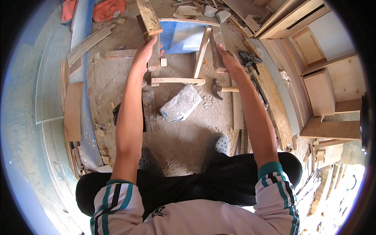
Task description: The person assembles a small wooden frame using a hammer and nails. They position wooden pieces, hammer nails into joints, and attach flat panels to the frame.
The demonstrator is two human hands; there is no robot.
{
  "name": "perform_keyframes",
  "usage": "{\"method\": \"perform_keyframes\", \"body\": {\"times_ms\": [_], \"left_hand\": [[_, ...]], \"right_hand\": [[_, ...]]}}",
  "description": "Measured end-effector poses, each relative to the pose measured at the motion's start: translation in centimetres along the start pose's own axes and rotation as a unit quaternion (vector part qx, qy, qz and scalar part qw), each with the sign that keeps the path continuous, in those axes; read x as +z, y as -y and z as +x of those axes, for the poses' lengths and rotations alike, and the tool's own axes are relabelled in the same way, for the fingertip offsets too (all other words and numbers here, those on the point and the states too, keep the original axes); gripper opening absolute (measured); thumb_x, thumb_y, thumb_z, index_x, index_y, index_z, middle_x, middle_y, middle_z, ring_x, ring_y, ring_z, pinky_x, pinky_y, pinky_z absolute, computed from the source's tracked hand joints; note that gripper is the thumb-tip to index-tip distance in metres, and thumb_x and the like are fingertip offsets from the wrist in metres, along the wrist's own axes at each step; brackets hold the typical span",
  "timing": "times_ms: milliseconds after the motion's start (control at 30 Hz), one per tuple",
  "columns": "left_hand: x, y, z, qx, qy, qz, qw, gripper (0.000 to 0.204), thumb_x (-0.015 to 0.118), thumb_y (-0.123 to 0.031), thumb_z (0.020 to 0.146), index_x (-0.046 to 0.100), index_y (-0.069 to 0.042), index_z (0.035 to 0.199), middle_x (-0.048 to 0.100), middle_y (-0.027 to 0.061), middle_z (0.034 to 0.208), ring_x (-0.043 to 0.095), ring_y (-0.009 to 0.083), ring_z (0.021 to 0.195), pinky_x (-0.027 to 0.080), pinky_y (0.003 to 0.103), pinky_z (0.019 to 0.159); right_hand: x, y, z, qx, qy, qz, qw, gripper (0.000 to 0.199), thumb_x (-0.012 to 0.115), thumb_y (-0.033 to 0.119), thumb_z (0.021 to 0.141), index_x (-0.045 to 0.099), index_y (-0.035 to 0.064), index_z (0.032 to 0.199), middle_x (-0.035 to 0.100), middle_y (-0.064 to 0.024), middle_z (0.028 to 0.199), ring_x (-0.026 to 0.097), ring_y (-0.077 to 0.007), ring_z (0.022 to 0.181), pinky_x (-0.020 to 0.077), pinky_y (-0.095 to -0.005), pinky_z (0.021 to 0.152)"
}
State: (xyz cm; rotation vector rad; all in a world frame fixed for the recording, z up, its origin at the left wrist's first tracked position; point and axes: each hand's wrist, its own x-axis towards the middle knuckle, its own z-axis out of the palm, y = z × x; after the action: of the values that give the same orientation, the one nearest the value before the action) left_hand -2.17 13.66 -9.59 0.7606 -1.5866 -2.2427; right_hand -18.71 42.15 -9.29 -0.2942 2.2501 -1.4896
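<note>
Ahead of me is a small wooden frame (189, 20) with a blue panel (169, 37) at its far end and a pale patch on it. My left hand (145, 53) is closed round its left side board, my right hand (231, 62) round its right side board (216, 51). A short thick plank (149, 17) lies just beyond my left fingers. One thin stick (201, 53) slants inside the frame down to a thin crosspiece (178, 80). On the ground, a claw hammer (217, 89) lies below my right hand. Nearer me is a whitish stone block (181, 103).
Wood strips and a blue board (88, 117) line the left side, beside leaning glass-like sheets (47, 82). Orange cloth (109, 9) lies far left. Wooden cabinet frames (319, 92) stand at right, past a long plank (274, 105). Scraps and stones (223, 16) lie at the back.
</note>
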Motion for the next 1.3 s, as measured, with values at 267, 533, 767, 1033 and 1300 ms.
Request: {"method": "perform_keyframes", "body": {"times_ms": [267, 533, 767, 1033, 1300], "left_hand": [[1.0, 1.7, -3.2, 0.182, -0.136, 0.395, 0.89, 0.086, 0.07, -0.046, 0.086, 0.036, 0.007, 0.144, 0.051, 0.0285, 0.138, 0.052, 0.0378, 0.127, 0.041, 0.041, 0.106], [1.0, 0.4, -4.6, 0.123, -0.135, 0.471, 0.863, 0.089, 0.065, -0.044, 0.087, 0.023, 0.0, 0.152, 0.051, 0.0312, 0.138, 0.052, 0.0422, 0.127, 0.041, 0.044, 0.105], [1.5, -0.2, -5.1, 0.117, -0.119, 0.457, 0.873, 0.08, 0.063, -0.034, 0.092, 0.022, -0.002, 0.153, 0.056, 0.0267, 0.133, 0.057, 0.037, 0.121, 0.044, 0.041, 0.101], [2.5, -0.6, -5.9, 0.08, -0.143, 0.389, 0.906, 0.076, 0.064, -0.03, 0.094, 0.025, -0.003, 0.153, 0.057, 0.0196, 0.133, 0.057, 0.0275, 0.119, 0.044, 0.038, 0.099], [2.1, -0.2, -5.8, 0.115, -0.136, 0.414, 0.893, 0.074, 0.064, -0.029, 0.094, 0.028, 0.002, 0.15, 0.055, 0.0194, 0.133, 0.056, 0.0269, 0.117, 0.043, 0.037, 0.1]], "right_hand": [[0.7, 0.2, -0.6, 0.027, 0.072, 0.195, 0.978, 0.055, 0.076, 0.04, 0.086, 0.055, 0.0027, 0.119, 0.064, -0.0082, 0.09, 0.067, -0.0198, 0.07, 0.056, -0.0357, 0.056], [1.7, 1.1, -1.8, 0.056, 0.054, 0.218, 0.973, 0.063, 0.08, 0.027, 0.083, 0.046, -0.0007, 0.128, 0.064, -0.0112, 0.097, 0.065, -0.0193, 0.065, 0.0558, -0.0336, 0.051], [0.8, 0.2, 0.2, 0.044, 0.124, 0.23, 0.964, 0.057, 0.075, 0.031, 0.087, 0.049, 0.0002, 0.127, 0.065, -0.0114, 0.101, 0.066, -0.0195, 0.077, 0.058, -0.0341, 0.058], [0.5, 0.5, 0.5, 0.095, 0.158, 0.258, 0.949, 0.069, 0.077, 0.031, 0.079, 0.051, -0.0077, 0.13, 0.066, -0.0205, 0.115, 0.064, -0.0276, 0.1, 0.0522, -0.0373, 0.085], [1.1, -0.2, 1.1, 0.075, 0.166, 0.271, 0.945, 0.057, 0.073, 0.028, 0.084, 0.051, -0.0008, 0.129, 0.064, -0.0118, 0.097, 0.063, -0.019, 0.075, 0.0549, -0.034, 0.059]]}}
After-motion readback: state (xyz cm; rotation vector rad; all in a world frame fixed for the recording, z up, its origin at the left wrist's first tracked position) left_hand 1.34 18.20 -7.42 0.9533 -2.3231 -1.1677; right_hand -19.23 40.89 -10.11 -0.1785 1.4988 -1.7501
